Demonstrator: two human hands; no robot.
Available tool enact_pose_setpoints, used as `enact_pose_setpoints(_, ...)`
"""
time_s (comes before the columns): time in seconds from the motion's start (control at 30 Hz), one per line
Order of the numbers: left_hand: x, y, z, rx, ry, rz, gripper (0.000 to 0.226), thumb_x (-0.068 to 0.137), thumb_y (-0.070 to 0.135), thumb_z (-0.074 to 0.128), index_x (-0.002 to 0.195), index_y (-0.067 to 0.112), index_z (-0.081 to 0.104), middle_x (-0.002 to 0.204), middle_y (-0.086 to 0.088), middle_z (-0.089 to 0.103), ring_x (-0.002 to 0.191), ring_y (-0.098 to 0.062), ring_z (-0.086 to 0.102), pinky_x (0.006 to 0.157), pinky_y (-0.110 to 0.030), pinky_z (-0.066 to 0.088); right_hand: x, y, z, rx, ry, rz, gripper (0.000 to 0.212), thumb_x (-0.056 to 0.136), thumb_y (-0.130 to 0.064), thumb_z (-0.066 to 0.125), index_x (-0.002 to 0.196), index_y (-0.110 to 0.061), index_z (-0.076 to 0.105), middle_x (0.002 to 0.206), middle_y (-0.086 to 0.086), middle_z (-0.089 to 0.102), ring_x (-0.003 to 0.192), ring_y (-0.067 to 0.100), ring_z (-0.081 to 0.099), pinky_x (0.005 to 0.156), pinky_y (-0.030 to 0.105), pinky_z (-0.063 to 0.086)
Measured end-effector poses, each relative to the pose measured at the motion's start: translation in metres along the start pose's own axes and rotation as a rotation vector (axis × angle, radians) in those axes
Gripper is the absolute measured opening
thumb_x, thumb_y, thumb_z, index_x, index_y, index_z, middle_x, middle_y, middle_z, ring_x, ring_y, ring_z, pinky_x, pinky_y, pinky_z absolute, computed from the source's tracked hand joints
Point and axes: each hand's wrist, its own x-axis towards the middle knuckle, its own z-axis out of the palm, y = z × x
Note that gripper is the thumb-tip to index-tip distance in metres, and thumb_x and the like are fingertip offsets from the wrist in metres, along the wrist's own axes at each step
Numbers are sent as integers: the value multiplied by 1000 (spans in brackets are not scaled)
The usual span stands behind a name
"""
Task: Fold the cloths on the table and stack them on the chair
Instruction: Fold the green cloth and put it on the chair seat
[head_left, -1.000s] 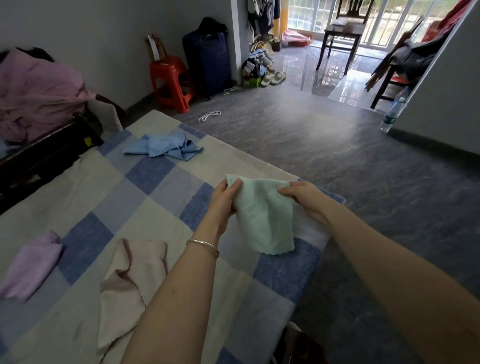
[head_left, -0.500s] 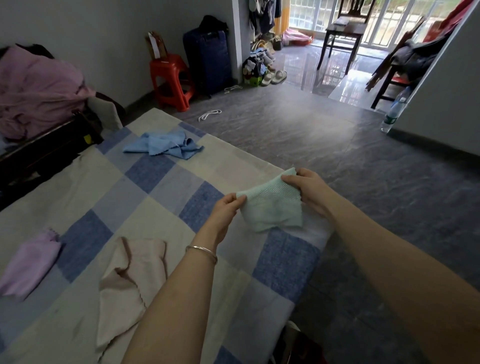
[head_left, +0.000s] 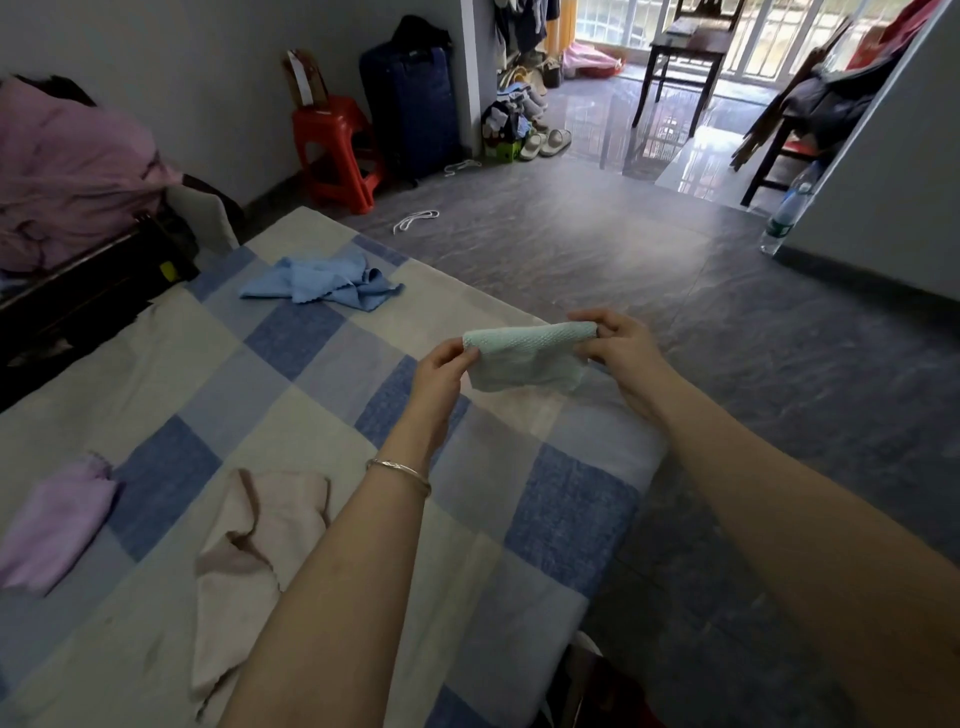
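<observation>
A mint green cloth (head_left: 524, 358) hangs folded over above the right edge of the checked table (head_left: 322, 374). My left hand (head_left: 441, 371) pinches its left end and my right hand (head_left: 621, 348) pinches its right end, stretching the fold between them. A crumpled blue cloth (head_left: 322, 280) lies at the far side of the table. A beige cloth (head_left: 249, 561) lies rumpled near my left forearm. A lilac cloth (head_left: 52, 525) sits at the left edge.
A red plastic stool (head_left: 337, 150) and a dark suitcase (head_left: 410, 104) stand by the far wall. Pink bedding (head_left: 67, 171) is heaped at the left. A white cord (head_left: 415, 219) lies on the grey floor. A water bottle (head_left: 784, 213) stands at the right wall.
The green cloth hung open from both hands a second ago; now its lower part is folded up into a narrow band, and both hands have moved up and to the right.
</observation>
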Motion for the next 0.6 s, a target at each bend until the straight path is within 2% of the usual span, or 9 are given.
enact_pose_setpoints(0.1, -7, -14, 3, 66, -17, -164, 15, 92, 16, 49, 100, 15, 61, 84, 7, 57, 88, -11, 52, 67, -19, 37, -5, 10, -2, -37, 9, 56, 36, 76, 9, 56, 80, -24, 69, 81, 4, 61, 83, 17, 54, 74, 29, 44)
enact_pose_setpoints(0.2, -15, -33, 2, 131, 20, -295, 14, 91, 24, 51, 93, 14, 61, 90, -1, 60, 89, -14, 52, 63, -20, 37, -14, 29, -5, -112, -26, 137, 28, 80, 1, 57, 79, -25, 69, 80, 5, 58, 78, 13, 52, 69, 24, 40)
enact_pose_setpoints(0.3, -23, -42, 3, 225, -41, -355, 27, 94, 24, 49, 111, 8, 62, 100, -5, 57, 75, -11, 53, 53, -12, 41, -21, 49, -7, -209, -88, 257, 18, 86, -4, 56, 94, -14, 69, 85, 4, 61, 74, 9, 53, 65, 17, 43)
enact_pose_setpoints(0.37, -27, -47, 5, 307, -115, -411, 36, 95, 25, 48, 121, 3, 58, 102, -6, 56, 68, -7, 50, 42, -6, 40, -25, 61, -9, -309, -127, 324, 21, 89, -7, 56, 107, -6, 66, 79, -2, 59, 69, 4, 50, 52, 7, 42)
enact_pose_setpoints(0.43, -30, -49, 8, 349, -141, -451, 38, 96, 25, 46, 124, 1, 54, 98, -7, 55, 66, -7, 47, 32, -3, 33, -28, 71, -12, -390, -147, 373, 23, 89, -11, 58, 110, -3, 65, 78, -1, 57, 66, 5, 49, 49, 10, 43)
enact_pose_setpoints(0.5, -32, -53, 11, 361, -142, -476, 38, 97, 24, 45, 125, -1, 52, 84, -5, 55, 64, -8, 45, 29, -4, 31, -32, 77, -14, -426, -154, 401, 26, 88, -14, 60, 112, -3, 64, 82, 2, 57, 67, 7, 49, 55, 18, 42)
enact_pose_setpoints(0.53, -32, -56, 12, 372, -139, -485, 39, 97, 24, 45, 125, -1, 52, 80, -4, 53, 63, -9, 45, 30, -5, 32, -33, 79, -15, -446, -163, 407, 27, 88, -15, 61, 112, -3, 63, 82, 1, 56, 67, 7, 49, 57, 20, 41)
enact_pose_setpoints(0.6, -34, -61, 14, 398, -133, -502, 39, 96, 25, 47, 124, -1, 53, 87, -7, 54, 62, -9, 44, 39, -13, 38, -37, 80, -14, -475, -182, 411, 26, 88, -15, 62, 112, -6, 62, 78, -2, 51, 66, 8, 48, 56, 21, 41)
